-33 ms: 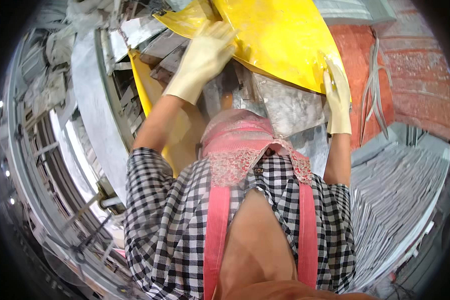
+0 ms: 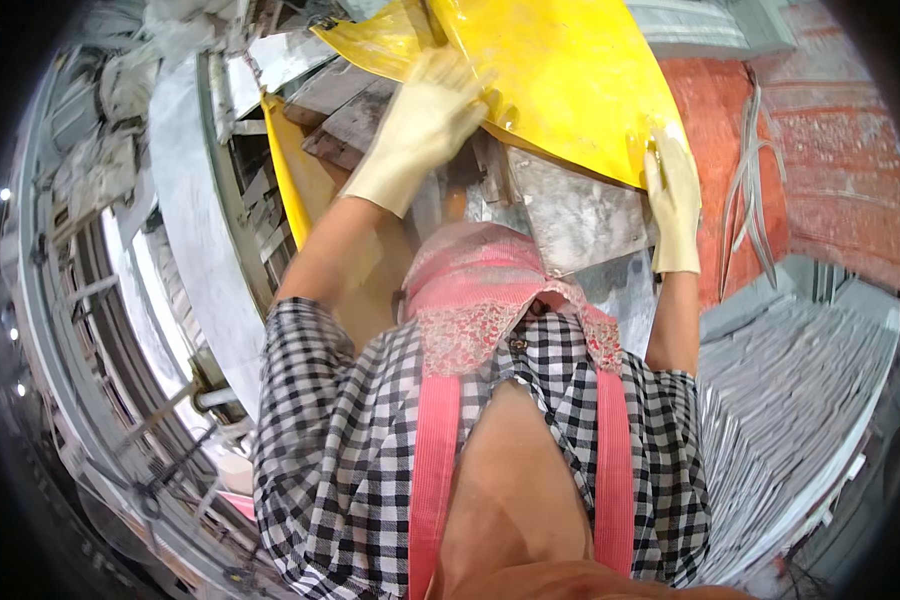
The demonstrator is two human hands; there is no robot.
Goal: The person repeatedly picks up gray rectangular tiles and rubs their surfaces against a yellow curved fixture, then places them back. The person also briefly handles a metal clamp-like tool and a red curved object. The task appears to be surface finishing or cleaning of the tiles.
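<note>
A glossy yellow plastic-looking sheet (image 2: pixel 570 70) curves across the top of the view, its lower edge raised off the grey slabs beneath. My left hand (image 2: pixel 425 125), in a cream rubber glove, lies over the sheet's lower left edge with fingers stretched, partly smeared by motion. At the right edge of the sheet, my right hand (image 2: pixel 676 190), gloved alike, rests with its fingers extended upward along the yellow surface. Whether the fingertips curl behind that edge is hidden. Below the sheet a pale, dusty grey slab (image 2: pixel 580 205) shows between my arms.
Another yellow sheet (image 2: pixel 288 170) hangs beside my left forearm. A long grey metal panel (image 2: pixel 195 200) and frame bars run down the left. To the right are an orange-red sheet (image 2: pixel 715 150), a bundle of pale strips (image 2: pixel 750 200) and a stack of thin grey sheets (image 2: pixel 795 390).
My left hand has shifted slightly to the right over the yellow sheet. My right hand stays at the sheet's right edge.
</note>
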